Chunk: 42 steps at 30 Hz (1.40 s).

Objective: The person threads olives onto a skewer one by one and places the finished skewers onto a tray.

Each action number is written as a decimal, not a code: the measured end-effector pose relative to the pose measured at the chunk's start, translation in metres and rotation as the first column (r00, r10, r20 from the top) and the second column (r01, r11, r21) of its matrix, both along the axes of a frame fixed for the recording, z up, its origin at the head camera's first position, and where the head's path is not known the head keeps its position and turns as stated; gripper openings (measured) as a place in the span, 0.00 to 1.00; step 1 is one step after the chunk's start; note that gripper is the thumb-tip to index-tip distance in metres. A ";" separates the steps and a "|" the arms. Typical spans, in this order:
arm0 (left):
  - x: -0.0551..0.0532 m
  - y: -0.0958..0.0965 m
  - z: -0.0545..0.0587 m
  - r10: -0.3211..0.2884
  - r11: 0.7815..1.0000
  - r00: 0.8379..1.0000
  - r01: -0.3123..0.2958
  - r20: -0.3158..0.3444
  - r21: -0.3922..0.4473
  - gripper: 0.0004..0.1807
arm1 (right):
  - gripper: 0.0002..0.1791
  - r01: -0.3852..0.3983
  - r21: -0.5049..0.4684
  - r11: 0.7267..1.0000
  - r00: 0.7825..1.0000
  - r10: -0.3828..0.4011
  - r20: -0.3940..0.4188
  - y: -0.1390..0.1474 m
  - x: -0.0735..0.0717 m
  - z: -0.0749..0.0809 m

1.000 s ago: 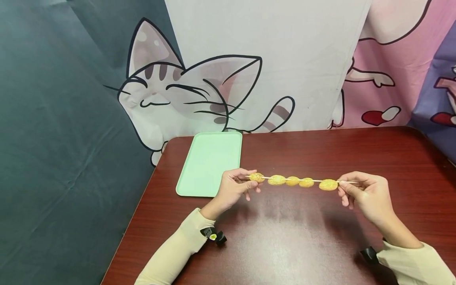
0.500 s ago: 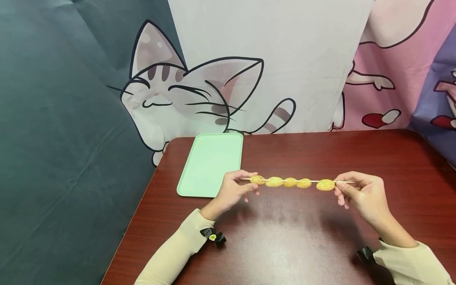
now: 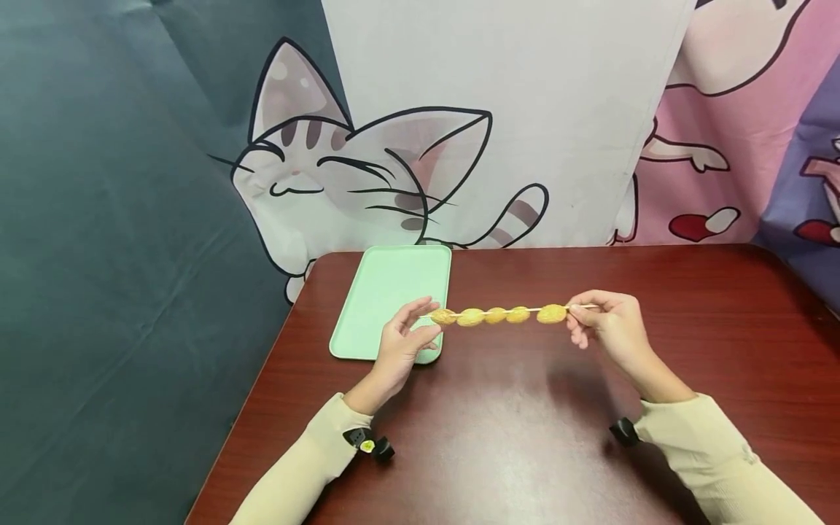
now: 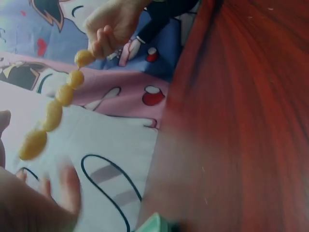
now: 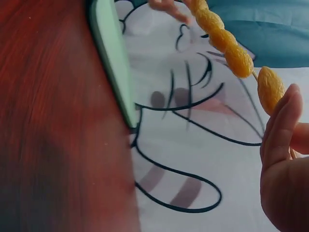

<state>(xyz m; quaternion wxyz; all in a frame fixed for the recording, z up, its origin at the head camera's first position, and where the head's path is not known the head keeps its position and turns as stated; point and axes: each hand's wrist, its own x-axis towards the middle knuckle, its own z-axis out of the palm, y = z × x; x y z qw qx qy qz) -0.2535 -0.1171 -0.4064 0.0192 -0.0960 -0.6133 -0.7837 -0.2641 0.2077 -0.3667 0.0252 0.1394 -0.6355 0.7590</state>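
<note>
A thin wooden skewer (image 3: 534, 310) threaded with several yellow, wrinkled oval pieces (image 3: 470, 317) is held level above the table. My right hand (image 3: 610, 321) pinches its right end between thumb and fingers, just beyond the last piece. My left hand (image 3: 402, 343) is around the other end with thumb and fingers spread. In the left wrist view the leftmost piece (image 4: 34, 145) sits between those loosened fingers (image 4: 70, 186), seemingly apart from them. A pale green tray (image 3: 394, 277) lies behind the left hand, and the skewer's left tip is over its right edge.
The dark red wooden table (image 3: 525, 437) extends in front and to the right. Behind it hangs a cloth backdrop (image 3: 577, 146) with cartoon cats. Black wrist cameras (image 3: 380, 448) sit at both cuffs.
Both hands and the skewer have moved left and slightly away, toward the tray. The left hand's fingers have spread off the end piece, while the right hand keeps its pinch.
</note>
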 end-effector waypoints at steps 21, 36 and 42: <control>0.003 -0.031 -0.003 0.256 0.889 0.945 -0.312 -0.202 -0.335 0.37 | 0.07 0.145 0.142 0.979 0.972 -0.168 0.167 -0.071 -0.093 -0.055; 0.014 -0.024 -0.009 0.207 0.903 0.953 -0.272 -0.220 -0.332 0.28 | 0.09 0.048 0.164 0.985 0.954 -0.094 0.284 -0.121 -0.092 -0.088; 0.007 -0.017 0.001 0.182 0.893 0.955 -0.260 -0.232 -0.367 0.27 | 0.10 -0.032 0.251 0.968 0.956 -0.044 0.291 -0.134 -0.092 -0.084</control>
